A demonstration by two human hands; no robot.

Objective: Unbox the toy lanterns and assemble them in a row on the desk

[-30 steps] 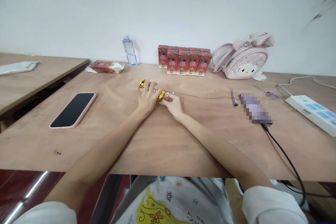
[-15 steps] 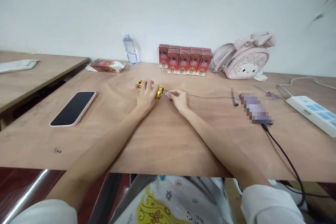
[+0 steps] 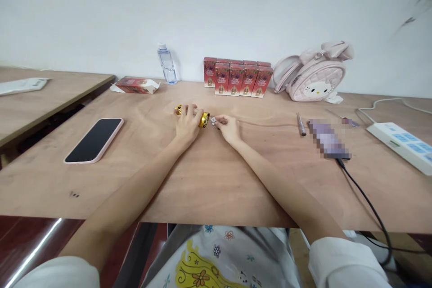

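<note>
Near the middle of the bench [image 3: 202, 184], we curl our left hand [image 3: 186, 125] over a shiny gold ornament [image 3: 204, 120], the fingers bent round it and closed on its body. The ornament lies on its side, its pointed end showing beyond our fingers on the left and its round, open end turned to the right; whether it rests fully on the wood we cannot tell. Just beside that open end, with a narrow gap between, our right hand [image 3: 230, 129] pinches a small pale piece [image 3: 213, 120] between thumb and fingertips; its finer detail is too small for us to make out.

To our left lies a phone [image 3: 94, 140] in a pink case, dark screen up. Along the wall we see an opened red carton [image 3: 137, 85] on its side, a clear bottle [image 3: 167, 65], a close group of upright red boxes [image 3: 236, 78] and a pink bag [image 3: 317, 76]. On our right, a screwdriver [image 3: 301, 125] lies near a pixelated device [image 3: 329, 139] with a black cable [image 3: 366, 198] plugged in, and beyond it sits a white power strip [image 3: 401, 144]
</note>
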